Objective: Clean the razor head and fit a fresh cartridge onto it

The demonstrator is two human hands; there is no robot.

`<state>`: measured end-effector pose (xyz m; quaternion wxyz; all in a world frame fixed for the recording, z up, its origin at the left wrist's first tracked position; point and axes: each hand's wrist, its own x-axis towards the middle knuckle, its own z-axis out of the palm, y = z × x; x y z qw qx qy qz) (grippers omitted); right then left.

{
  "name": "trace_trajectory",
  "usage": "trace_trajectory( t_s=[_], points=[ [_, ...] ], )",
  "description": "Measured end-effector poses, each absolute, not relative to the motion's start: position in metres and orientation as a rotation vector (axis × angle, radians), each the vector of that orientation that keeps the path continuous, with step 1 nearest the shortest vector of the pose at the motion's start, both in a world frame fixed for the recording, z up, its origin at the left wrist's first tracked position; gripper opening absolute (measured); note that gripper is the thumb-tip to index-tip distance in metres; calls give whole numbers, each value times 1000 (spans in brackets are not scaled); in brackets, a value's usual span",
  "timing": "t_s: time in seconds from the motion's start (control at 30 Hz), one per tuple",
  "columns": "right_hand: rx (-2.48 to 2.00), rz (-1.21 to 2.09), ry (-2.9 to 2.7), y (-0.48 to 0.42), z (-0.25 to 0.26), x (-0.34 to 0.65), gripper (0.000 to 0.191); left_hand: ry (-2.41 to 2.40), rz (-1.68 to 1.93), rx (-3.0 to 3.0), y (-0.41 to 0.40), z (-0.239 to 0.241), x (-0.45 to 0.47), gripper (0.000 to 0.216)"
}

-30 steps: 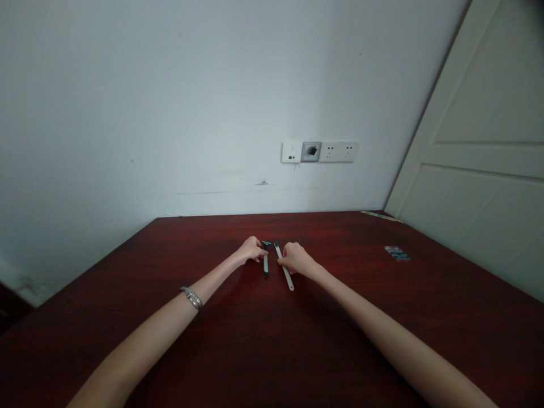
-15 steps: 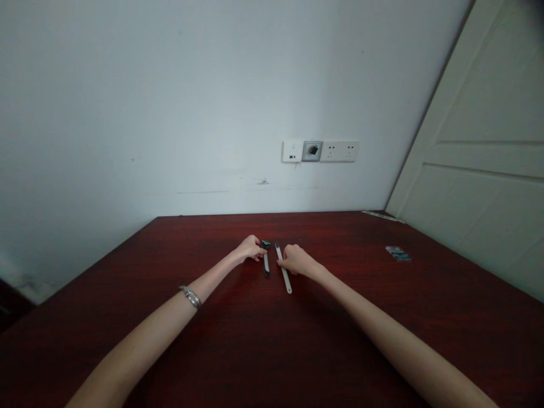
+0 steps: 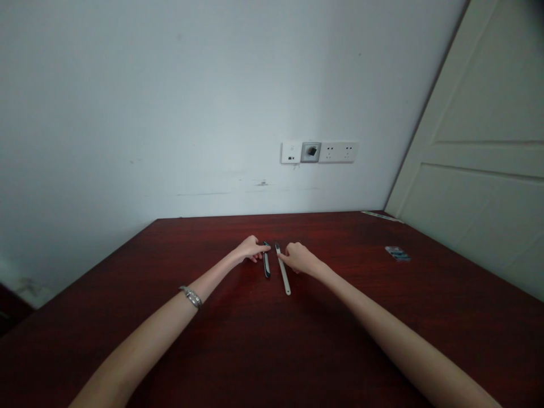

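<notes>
Just left of the middle of the table, a razor with a black-and-white handle lies with its head toward the wall. My left hand is closed at its upper end, the thumb lying across and partly covering the head. Beside it on the right, a slim white toothbrush with a dark head and a hole in its handle end lies slightly slanted. My right hand pinches it from the right, below the head. The fingertips under both hands are partly hidden.
The dark red table reaches back to a white wall. A small clear packet lies toward the right, and a thin strip at the back right edge. Wall sockets are above the table; a pale door stands right.
My left thumb has moved over the razor's head, which showed plainly before. My right hand has shifted slightly along the toothbrush toward its head.
</notes>
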<state>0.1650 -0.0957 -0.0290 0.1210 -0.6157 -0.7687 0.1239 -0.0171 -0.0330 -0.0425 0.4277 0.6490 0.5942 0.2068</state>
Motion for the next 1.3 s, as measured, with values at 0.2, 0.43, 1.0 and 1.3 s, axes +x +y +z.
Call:
trace_trajectory(
  t_s=[0.2,0.43,1.0,1.3],
  points=[
    [-1952,160,-2081,-88,-5,210,43,1789,807,1969,-8,-49,-28,48],
    [-2204,-310,-1734,-98,-3,321,45,1827,877,1955,15,-56,-38,13],
    [-2432,-271,-1492,-129,-75,460,76,1986,774,2038,34,-69,-28,15],
    [-2419,-283,-1507,-125,-79,465,72,2000,757,2090,34,-71,-29,18]
  ],
)
